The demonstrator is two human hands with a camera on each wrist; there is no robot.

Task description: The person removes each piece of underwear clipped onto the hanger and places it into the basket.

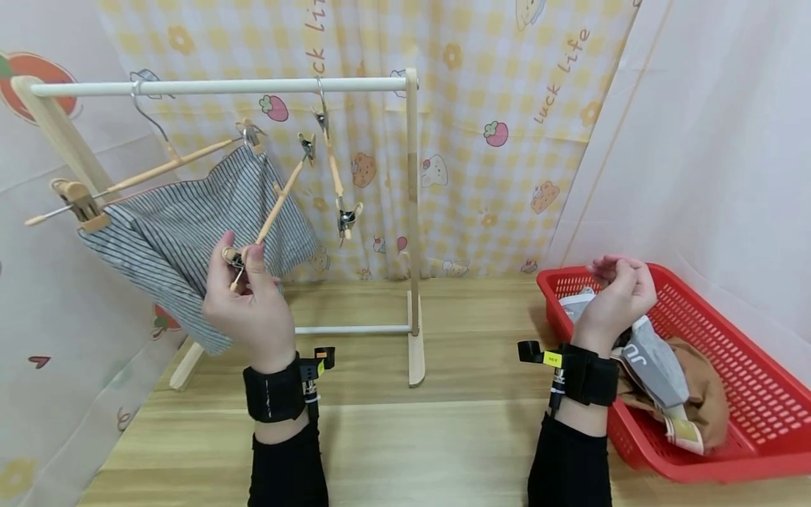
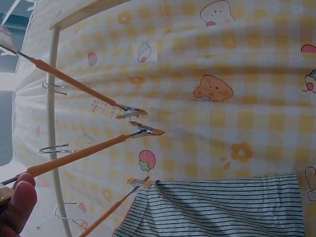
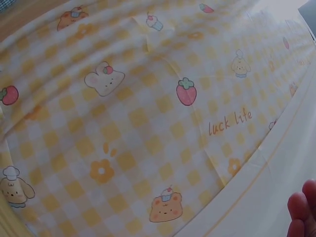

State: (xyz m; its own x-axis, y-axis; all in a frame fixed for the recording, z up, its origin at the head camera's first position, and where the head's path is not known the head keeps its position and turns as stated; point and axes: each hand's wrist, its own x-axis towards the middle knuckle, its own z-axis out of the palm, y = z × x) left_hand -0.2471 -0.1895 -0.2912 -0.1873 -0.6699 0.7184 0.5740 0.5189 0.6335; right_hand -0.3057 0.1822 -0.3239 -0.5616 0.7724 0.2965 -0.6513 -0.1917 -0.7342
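Observation:
My left hand [image 1: 250, 310] pinches the near clip of a wooden clip hanger [image 1: 279, 204] between thumb and fingers. In the left wrist view the same hanger [image 2: 79, 155] slants away from the fingertips, its far clip gripping no cloth. Behind that hand, striped shorts [image 1: 203, 218] hang from a second clip hanger [image 1: 158, 169], pegged at both ends. A third clip hanger [image 1: 334, 165] hangs bare on the rack's right part. My right hand [image 1: 614, 303] is raised over the near left side of the red basket [image 1: 760, 352], fingers loosely bent, nothing visible in it.
The rack's white rail [image 1: 222, 86] runs across the left half, with a wooden post [image 1: 413, 211] at its right end. Inside the basket lie a grey garment with white letters [image 1: 655, 366] and a brown garment [image 1: 703, 380]. A checked curtain [image 1: 494, 176] hangs behind.

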